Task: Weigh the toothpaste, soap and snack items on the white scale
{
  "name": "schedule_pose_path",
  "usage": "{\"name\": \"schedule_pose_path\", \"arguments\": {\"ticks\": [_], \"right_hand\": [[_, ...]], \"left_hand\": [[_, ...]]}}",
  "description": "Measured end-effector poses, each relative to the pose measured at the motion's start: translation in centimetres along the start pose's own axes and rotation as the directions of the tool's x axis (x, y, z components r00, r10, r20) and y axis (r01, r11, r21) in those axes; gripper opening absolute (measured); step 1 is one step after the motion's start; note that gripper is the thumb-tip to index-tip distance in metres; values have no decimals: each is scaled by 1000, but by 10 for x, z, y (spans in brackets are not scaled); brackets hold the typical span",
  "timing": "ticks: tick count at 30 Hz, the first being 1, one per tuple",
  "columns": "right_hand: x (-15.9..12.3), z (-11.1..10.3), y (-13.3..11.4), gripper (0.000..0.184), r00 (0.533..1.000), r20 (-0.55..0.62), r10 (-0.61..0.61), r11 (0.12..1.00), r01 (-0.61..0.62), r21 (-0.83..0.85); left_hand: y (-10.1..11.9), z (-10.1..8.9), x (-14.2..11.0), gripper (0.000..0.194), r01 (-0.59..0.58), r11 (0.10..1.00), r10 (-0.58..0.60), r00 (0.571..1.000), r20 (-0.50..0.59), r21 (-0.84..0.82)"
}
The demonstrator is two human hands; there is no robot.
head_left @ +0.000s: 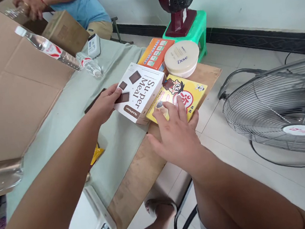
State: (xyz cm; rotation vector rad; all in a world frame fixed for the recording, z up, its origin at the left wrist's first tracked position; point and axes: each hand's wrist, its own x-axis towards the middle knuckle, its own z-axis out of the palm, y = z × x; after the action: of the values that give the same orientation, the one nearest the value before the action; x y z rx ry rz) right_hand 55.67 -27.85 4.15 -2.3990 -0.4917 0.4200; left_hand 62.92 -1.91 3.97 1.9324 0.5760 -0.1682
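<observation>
My left hand (105,104) grips the left edge of a white "Su-per Meal" box (146,82), thumb on its top face and the other fingers mostly hidden. Spread fingers of my right hand (175,135) rest on a yellow box (192,88) with a cartoon figure. The two boxes sit side by side at the table's edge. Behind them are an orange box (156,53) and a round cream "Dove" tub (182,56). A dark flat object (94,100) lies partly hidden behind my left hand.
A white digital scale (90,224) sits at the near table edge. Water bottles (48,47) and a cardboard box (66,32) lie farther back, where another person (82,8) handles a bottle. A large floor fan (286,110) stands right; a dark red fan (179,1) is on a green stool (201,24).
</observation>
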Motion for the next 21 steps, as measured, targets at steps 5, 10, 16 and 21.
{"name": "schedule_pose_path", "arguments": {"ticks": [5,10,16,21], "right_hand": [[-1,-1,-2,49,999,-25,31,999,-30,12],[-4,1,-4,43,989,-145,-16,998,25,62],[-10,2,-9,24,907,-373,-196,942,280,186],[-13,6,-13,22,752,-548,-366,811,546,207]], "left_hand": [[-5,2,0,44,-23,1000,23,1000,5,13],[-7,4,1,46,-96,993,97,995,-11,74],[-11,2,0,40,-203,896,260,961,-95,395],[-5,6,-6,31,-159,780,294,947,-130,605]]}}
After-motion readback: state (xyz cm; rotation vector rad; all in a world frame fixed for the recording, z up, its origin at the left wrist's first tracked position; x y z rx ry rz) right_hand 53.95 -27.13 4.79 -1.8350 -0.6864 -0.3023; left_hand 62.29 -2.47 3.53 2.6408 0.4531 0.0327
